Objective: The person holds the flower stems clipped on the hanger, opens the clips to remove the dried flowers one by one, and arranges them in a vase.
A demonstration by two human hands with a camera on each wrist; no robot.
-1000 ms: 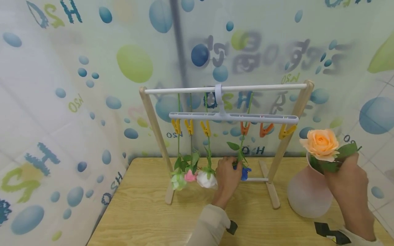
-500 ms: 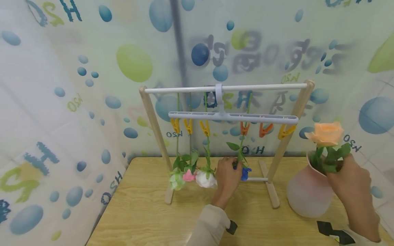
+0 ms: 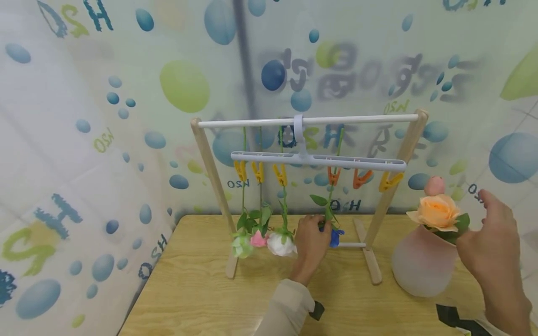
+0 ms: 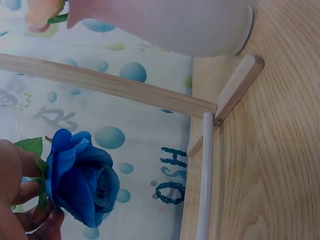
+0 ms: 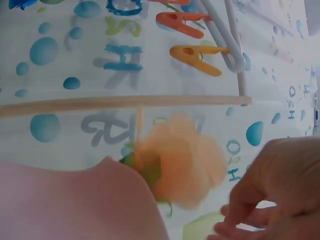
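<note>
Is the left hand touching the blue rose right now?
Touching. The left wrist view shows the fingers of the left hand curled round the base of the blue rose, right against its petals.

We count six clothespins (image 3: 280,175) on one white hanger (image 3: 318,160), three yellow at nine o'clock, two orange, then one yellow. Four flowers (image 3: 281,244) hang from one rack (image 3: 208,154). At three o'clock, one vase (image 3: 421,265) holds one peach rose (image 3: 437,212).

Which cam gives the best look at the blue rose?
Left wrist: the blue rose fills the lower left, sharp, petals clear, with the left hand gripping it at the leaves. Head view shows only a small blue patch beside that hand. Right wrist shows just a blue sliver at the top-left corner.
</note>
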